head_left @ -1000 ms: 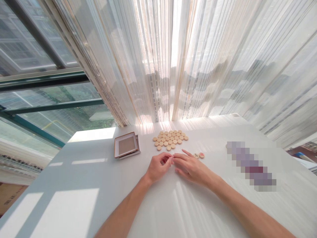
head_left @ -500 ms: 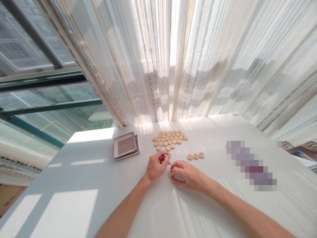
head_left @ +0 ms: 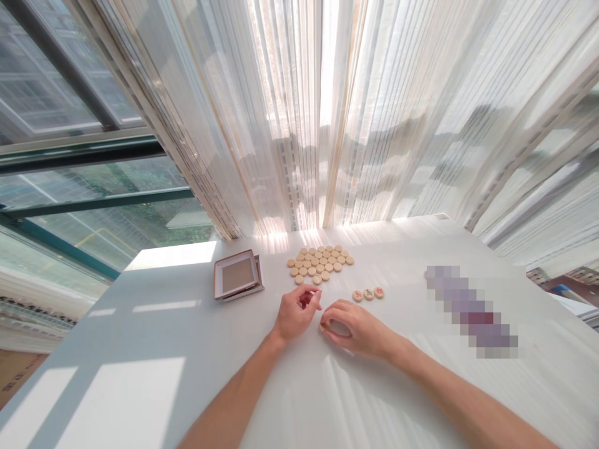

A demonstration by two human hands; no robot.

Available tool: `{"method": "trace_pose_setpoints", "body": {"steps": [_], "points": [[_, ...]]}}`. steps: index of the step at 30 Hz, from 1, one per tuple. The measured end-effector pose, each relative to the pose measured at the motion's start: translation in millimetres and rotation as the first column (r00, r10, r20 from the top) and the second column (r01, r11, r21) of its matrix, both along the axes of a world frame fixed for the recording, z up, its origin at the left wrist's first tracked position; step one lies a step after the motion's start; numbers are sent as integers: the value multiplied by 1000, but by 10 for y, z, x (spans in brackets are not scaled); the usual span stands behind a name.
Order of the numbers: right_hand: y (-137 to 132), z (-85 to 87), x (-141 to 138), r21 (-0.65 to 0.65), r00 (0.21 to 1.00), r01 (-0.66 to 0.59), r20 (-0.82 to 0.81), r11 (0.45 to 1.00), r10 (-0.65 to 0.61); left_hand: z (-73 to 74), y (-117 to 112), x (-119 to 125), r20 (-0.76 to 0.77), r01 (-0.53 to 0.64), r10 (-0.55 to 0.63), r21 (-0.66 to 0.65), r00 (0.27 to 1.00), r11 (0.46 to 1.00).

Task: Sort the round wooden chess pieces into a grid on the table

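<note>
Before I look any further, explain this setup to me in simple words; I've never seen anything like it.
There is no machine here: you are looking at a person's two bare hands. The only viewpoint is a camera worn on the person's head, looking forward and down over a white table beside sheer curtains.

The right hand holds one round piece at its fingertips. The left hand is curled next to it; whether anything is inside, I can't tell.

Beyond the hands is a cluster of round pieces, plain sides up. Nearer the right hand, three marked pieces lie in a row, two with red characters and one with black. To the left sits a shallow open box. The pixelated patch on the right hides whatever is there.
</note>
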State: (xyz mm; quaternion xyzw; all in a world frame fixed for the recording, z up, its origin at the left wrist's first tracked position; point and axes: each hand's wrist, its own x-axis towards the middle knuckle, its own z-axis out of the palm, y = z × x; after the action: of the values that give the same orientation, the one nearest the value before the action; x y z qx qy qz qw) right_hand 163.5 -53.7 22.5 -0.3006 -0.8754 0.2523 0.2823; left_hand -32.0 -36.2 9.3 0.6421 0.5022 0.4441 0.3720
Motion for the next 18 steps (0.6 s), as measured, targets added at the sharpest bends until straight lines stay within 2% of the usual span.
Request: {"method": "trace_pose_setpoints", "body": {"steps": [4, 8, 15, 18], "points": [[20, -10, 29, -37, 997, 69, -34, 997, -71, 8, 4, -6, 7, -5, 5, -3, 1000, 1000], [36, -6, 40, -58, 993, 85, -83, 995, -90, 26, -6, -13, -4, -20, 20, 20, 1000, 1000], [44, -15, 55, -129, 974, 174, -124, 976, -190, 41, -26, -25, -101, 28, -15, 135, 995, 991], [38, 3, 31, -190, 963, 169, -176, 967, -203, 38, -27, -27, -126, 56, -37, 145, 991, 988]]}}
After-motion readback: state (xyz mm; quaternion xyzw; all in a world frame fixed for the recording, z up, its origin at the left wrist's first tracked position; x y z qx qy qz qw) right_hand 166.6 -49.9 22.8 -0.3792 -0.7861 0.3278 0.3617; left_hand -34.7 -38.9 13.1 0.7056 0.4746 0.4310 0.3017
